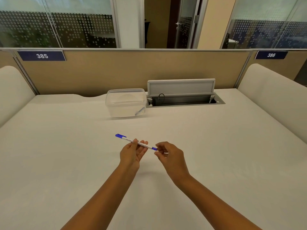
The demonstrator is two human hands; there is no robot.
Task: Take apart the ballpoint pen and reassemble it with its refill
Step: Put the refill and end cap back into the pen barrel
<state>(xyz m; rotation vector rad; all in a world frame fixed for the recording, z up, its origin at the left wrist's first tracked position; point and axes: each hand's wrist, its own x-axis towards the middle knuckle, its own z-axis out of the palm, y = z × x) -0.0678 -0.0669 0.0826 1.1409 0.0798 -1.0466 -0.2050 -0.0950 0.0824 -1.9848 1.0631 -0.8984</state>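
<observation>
A white ballpoint pen point(128, 139) with a blue cap at its far-left end and a blue tip piece at its near-right end is held above the white table point(66, 146). My left hand point(132, 153) grips the barrel near its middle between thumb and fingers. My right hand point(169, 155) pinches the blue tip piece point(154, 148) with thumb and forefinger. The pen is in one piece, tilted from upper left to lower right. The refill is hidden inside the barrel.
A clear plastic box point(126, 102) with a lid stands at the back, with a small object inside. Beside it an open cable hatch point(184, 97) is set into the table. A tan partition point(116, 72) closes the far edge.
</observation>
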